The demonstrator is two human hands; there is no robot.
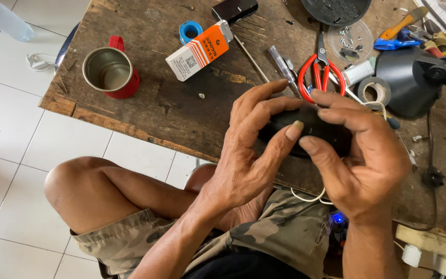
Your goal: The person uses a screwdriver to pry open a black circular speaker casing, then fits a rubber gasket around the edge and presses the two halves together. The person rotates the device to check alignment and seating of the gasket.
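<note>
Both hands are wrapped around a small black rounded gadget (311,126), held just above the near edge of the wooden table (145,98). Left hand (251,150) and right hand (360,155) each pinch it, thumbs on top, fingers curled over the far side. Red scissors (320,72) lie just beyond; a red mug (112,72) sits far left.

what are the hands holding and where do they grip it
Both hands hold one black rounded object: the left hand wraps its left end, the right hand its right end, thumbs on the near edge. What it is cannot be told.
</note>
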